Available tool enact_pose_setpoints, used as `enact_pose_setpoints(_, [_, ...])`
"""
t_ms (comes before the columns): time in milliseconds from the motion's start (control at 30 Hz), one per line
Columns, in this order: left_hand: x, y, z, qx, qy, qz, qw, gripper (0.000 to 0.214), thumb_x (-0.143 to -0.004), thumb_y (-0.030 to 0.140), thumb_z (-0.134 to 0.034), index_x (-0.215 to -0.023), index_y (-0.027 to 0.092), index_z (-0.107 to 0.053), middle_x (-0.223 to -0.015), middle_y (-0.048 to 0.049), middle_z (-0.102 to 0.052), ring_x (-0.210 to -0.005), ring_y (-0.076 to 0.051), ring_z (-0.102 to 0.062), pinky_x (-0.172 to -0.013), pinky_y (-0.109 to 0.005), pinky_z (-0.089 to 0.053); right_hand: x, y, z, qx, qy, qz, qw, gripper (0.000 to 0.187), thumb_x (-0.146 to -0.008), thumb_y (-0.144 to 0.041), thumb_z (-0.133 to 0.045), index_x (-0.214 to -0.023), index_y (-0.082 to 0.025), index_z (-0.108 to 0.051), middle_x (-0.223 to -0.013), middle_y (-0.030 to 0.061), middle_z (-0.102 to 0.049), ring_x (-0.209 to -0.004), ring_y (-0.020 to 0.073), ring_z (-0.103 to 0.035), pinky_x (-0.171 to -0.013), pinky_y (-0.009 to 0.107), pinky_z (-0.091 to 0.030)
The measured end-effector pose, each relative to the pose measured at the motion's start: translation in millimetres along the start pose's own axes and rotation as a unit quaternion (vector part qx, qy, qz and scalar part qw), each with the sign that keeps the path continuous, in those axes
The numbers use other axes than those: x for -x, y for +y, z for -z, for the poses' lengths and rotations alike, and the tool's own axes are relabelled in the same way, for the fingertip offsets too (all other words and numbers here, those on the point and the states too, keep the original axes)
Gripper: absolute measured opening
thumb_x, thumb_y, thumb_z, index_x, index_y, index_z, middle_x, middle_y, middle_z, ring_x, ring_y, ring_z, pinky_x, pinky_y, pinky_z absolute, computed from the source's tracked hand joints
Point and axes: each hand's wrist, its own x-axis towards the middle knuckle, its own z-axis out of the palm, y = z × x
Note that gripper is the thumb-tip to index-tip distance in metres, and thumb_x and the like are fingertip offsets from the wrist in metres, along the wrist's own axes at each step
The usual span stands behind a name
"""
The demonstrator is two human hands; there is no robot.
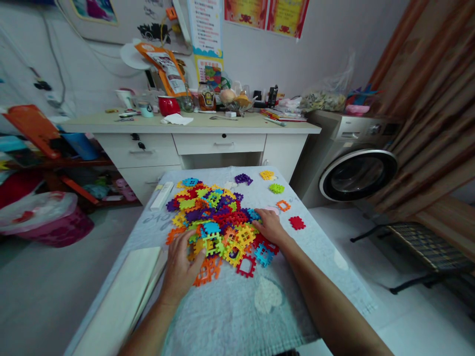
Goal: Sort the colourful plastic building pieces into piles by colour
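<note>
A heap of colourful plastic interlocking building pieces [211, 227] lies on the cloth-covered table. My left hand [180, 264] rests at the near left side of the heap, thumb apart from the fingers, touching the outer pieces. On the heap's right side, my right hand [272, 228] reaches in with fingers stretched against a blue piece [253, 214]; its fingertips are partly hidden. An orange piece [208, 272] and a red square frame [246, 266] lie at the near edge. Apart on the right are a red piece [297, 223], an orange frame [283, 205], a green piece [276, 188] and a yellow piece [266, 175].
A white remote-like object [162, 196] lies left of the heap, and a folded pale board or cloth [122, 296] along the left edge. Beyond stands a white desk [218, 143] with jars and bags. A washing machine [349, 153] and a woven stool [430, 247] are at right.
</note>
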Motion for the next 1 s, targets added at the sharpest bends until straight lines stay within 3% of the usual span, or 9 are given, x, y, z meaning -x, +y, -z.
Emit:
enact_pose_setpoints(233, [0.4,0.2,0.3,-0.004,0.0,0.001,1.0,0.044,-0.085,0.036,-0.058,-0.125,0.022,-0.049,-0.124,-0.0101,-0.057,-0.119,-0.027,-0.051,-0.105,-0.046,-0.04,-4.4,4.7,-5.2,-0.008,0.012,-0.016,1.0,0.042,-0.091,-0.043,-0.054,-0.126,-0.022,-0.061,-0.125,0.0103,-0.063,-0.116,0.0267,-0.052,-0.101,0.039,-0.034])
enact_pose_setpoints(433, [-0.1,-0.3,-1.0,-0.008,-0.001,0.0,1.0,0.044,-0.085,0.036,-0.057,-0.125,0.021,-0.049,-0.124,-0.0105,-0.057,-0.12,-0.027,-0.051,-0.106,-0.045,-0.039,-4.4,0.8,-7.9,-0.018,0.021,0.025,0.999,0.055,-0.087,-0.023,-0.052,-0.141,-0.021,-0.047,-0.147,0.0086,-0.047,-0.128,0.0273,-0.041,-0.105,0.042,-0.031])
enact_pose_setpoints(533, [-0.5,-0.9,-1.3,-0.013,0.003,-0.006,1.0,0.044,-0.085,0.037,-0.057,-0.125,0.02,-0.049,-0.124,-0.0107,-0.057,-0.12,-0.027,-0.051,-0.106,-0.046,-0.04,-5.9,-0.5,-11.2,-0.038,0.0,0.045,0.998,0.051,-0.087,-0.017,-0.047,-0.138,-0.022,-0.051,-0.141,0.0073,-0.054,-0.124,0.0257,-0.046,-0.104,0.041,-0.033])
enact_pose_setpoints(667, [-1.1,-0.9,-1.2,-0.016,0.007,-0.014,1.0,0.043,-0.085,0.037,-0.057,-0.124,0.02,-0.05,-0.122,-0.0107,-0.057,-0.119,-0.027,-0.052,-0.105,-0.046,-0.041,-6.5,-0.6,-11.3,-0.068,0.048,0.036,0.996,0.036,-0.094,-0.021,-0.042,-0.125,-0.02,-0.061,-0.126,0.0092,-0.065,-0.116,0.0233,-0.054,-0.101,0.036,-0.036])
enact_pose_setpoints(867, [-1.3,0.6,0.5,-0.014,0.011,-0.018,1.0,0.041,-0.086,0.036,-0.056,-0.124,0.021,-0.05,-0.124,-0.0105,-0.056,-0.121,-0.027,-0.05,-0.106,-0.046,-0.04,5.8,15.4,25.7,-0.105,0.161,-0.051,0.98,0.034,-0.097,-0.028,-0.037,-0.112,-0.017,-0.065,-0.101,0.0107,-0.071,-0.096,0.0225,-0.062,-0.086,0.031,-0.044])
enact_pose_setpoints(1000, [-1.2,1.3,1.3,-0.013,0.009,-0.023,1.0,0.042,-0.085,0.036,-0.056,-0.124,0.02,-0.05,-0.124,-0.0108,-0.056,-0.121,-0.027,-0.05,-0.107,-0.046,-0.039,30.4,46.0,62.8,-0.109,0.117,-0.089,0.983,0.028,-0.092,-0.028,-0.042,-0.097,-0.018,-0.067,-0.083,0.0052,-0.07,-0.076,0.0177,-0.061,-0.071,0.026,-0.042])
